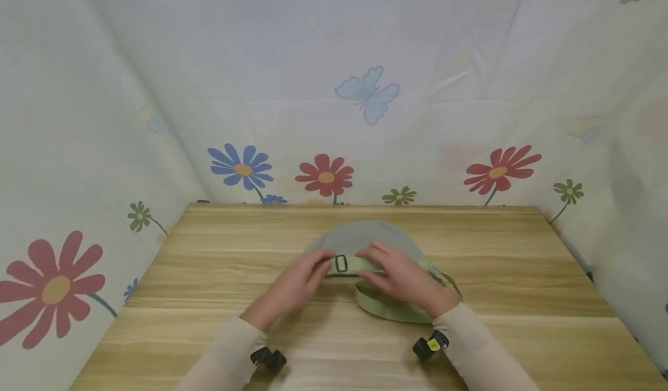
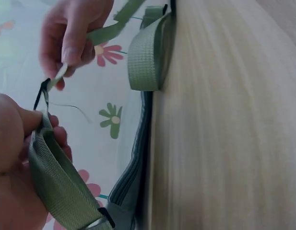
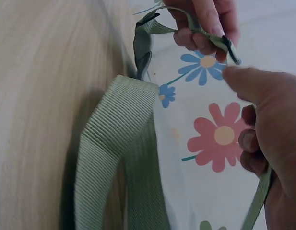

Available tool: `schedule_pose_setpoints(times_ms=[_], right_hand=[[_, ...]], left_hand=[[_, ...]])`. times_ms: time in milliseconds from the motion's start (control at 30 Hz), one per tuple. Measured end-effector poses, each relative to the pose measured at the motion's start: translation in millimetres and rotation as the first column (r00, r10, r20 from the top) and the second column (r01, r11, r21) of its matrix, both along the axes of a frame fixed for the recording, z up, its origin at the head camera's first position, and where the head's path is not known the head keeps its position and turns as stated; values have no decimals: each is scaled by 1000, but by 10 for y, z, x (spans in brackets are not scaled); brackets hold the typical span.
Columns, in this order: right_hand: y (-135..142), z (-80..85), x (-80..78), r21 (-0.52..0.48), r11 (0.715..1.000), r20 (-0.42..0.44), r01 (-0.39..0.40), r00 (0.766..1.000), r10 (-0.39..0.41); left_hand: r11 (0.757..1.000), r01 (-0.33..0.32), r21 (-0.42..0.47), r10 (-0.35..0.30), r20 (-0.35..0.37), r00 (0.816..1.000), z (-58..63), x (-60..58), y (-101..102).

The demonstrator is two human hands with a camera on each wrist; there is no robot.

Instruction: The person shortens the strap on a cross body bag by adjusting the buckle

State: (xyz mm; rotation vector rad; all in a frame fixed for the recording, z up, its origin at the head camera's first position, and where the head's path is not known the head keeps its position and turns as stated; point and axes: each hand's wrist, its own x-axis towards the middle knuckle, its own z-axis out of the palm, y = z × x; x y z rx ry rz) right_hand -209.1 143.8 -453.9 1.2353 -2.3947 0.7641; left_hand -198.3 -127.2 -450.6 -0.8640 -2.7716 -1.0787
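Observation:
A grey-green bag (image 1: 376, 234) with a dark zipper (image 2: 131, 172) lies on the table in front of both hands. Green webbing strap (image 3: 116, 115) runs from it and loops loosely below the right hand. My left hand (image 1: 297, 283) pinches the strap beside a black slide buckle (image 1: 341, 263), thumb against fingers. On the buckle's other side, my right hand (image 1: 404, 278) grips the strap between thumb and fingers. In the left wrist view, the strap's narrow end passes from the buckle to the right fingertips (image 2: 71, 55), and a loose thread hangs nearby.
The wood-grain table (image 1: 235, 234) extends around the bag on all sides. White cloth printed with flowers and a butterfly (image 1: 369, 95) hangs behind the table and along both sides. A black wrist camera (image 1: 268, 359) sits on each forearm.

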Motion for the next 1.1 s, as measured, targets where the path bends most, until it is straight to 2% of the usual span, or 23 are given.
schedule_pose_setpoints(times_ms=[100,167,300,433,600,700,833,1100], right_hand=[[46,50,27,-23,999,-44,-25,999,24],[62,79,43,-39,998,-72,-45,997,42],[78,97,62,-58,996,-122,-62,991,54],[77,103,79,-102,991,-135,-90,988,76],[62,113,104,-183,975,-125,-126,987,104],[45,109,114,-224,965,-123,-139,986,113],[22,103,132,-264,954,-100,-140,988,117],[-4,121,179,-284,953,-53,-103,994,91]], left_hand=[[998,20,56,-22,31,999,41,-4,-13],[996,39,79,-41,24,999,65,-4,-14],[995,88,49,-82,-102,991,73,-1,5],[992,123,28,-112,-252,961,80,18,32],[988,142,67,-112,-333,936,118,44,46],[986,146,75,-111,-347,931,147,58,46],[981,162,110,-119,-327,937,177,79,52],[962,143,230,-96,-204,974,205,115,45]])
